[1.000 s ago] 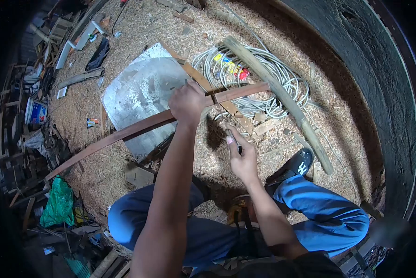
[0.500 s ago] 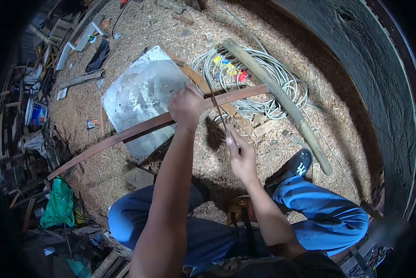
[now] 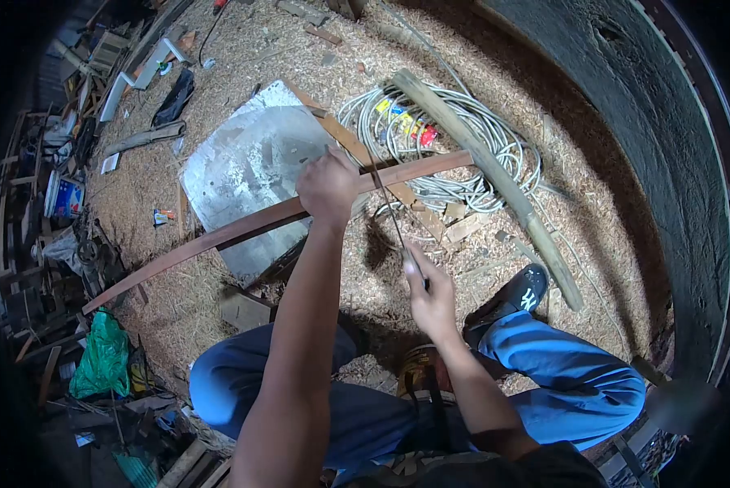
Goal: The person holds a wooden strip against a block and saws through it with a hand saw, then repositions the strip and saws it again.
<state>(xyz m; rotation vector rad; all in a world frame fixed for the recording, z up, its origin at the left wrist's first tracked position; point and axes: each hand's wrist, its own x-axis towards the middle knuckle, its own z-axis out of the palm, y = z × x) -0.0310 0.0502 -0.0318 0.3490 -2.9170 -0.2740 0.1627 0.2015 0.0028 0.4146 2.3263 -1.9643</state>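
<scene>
A long reddish wooden strip lies slanted across a grey metal-topped block, its right end reaching a round wooden pole. My left hand is closed around the strip near its middle, over the block's right edge. My right hand, lower and to the right, grips the handle of a thin dark blade that looks like a saw. The blade crosses the strip just right of my left hand. My left fingertips are partly hidden.
Coiled pale cable lies under the pole on shavings. Small wood offcuts lie right of the block. A green plastic bag and scrap pile are at left. My shoe is at right; a dark curved wall stands beyond.
My right hand has moved slightly down and to the right, drawing the blade back across the strip. My left hand and the strip stay nearly in place.
</scene>
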